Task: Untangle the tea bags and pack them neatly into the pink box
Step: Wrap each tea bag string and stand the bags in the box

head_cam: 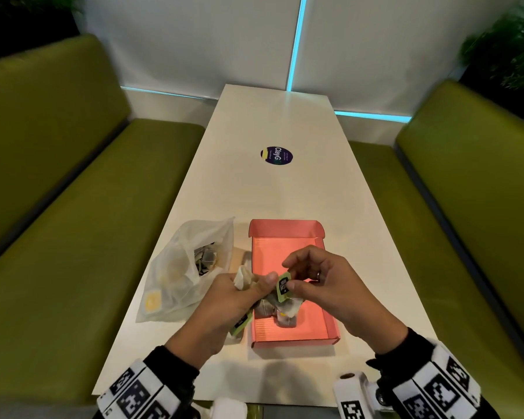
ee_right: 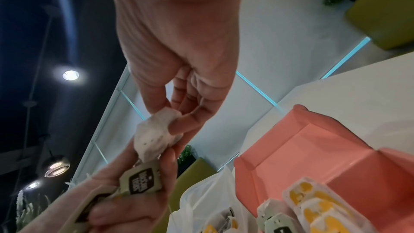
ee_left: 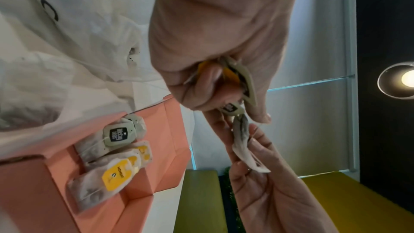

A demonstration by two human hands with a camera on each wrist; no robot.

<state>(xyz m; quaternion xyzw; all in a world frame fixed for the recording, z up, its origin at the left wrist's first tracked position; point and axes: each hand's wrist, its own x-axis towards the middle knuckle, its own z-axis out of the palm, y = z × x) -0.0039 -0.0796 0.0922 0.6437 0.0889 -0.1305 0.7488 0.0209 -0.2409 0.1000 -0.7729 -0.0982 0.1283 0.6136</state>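
Observation:
The open pink box (head_cam: 285, 229) lies on the white table, with several tea bags (head_cam: 286, 319) packed at its near end. They carry yellow and green tags in the left wrist view (ee_left: 112, 150). My left hand (head_cam: 254, 287) grips a tangled clump of tea bags (ee_left: 235, 84) just above the box's near left side. My right hand (head_cam: 289, 276) pinches one tea bag (ee_right: 156, 134) of that clump between thumb and fingers, and its green tag (head_cam: 283, 287) stands up between the hands. The strings are too thin to trace.
A clear plastic bag (head_cam: 182, 276) holding more tea bags lies left of the box, touching it. A dark round sticker (head_cam: 276, 155) marks the middle of the table (head_cam: 270, 192). Green benches (head_cam: 73, 207) run along both sides.

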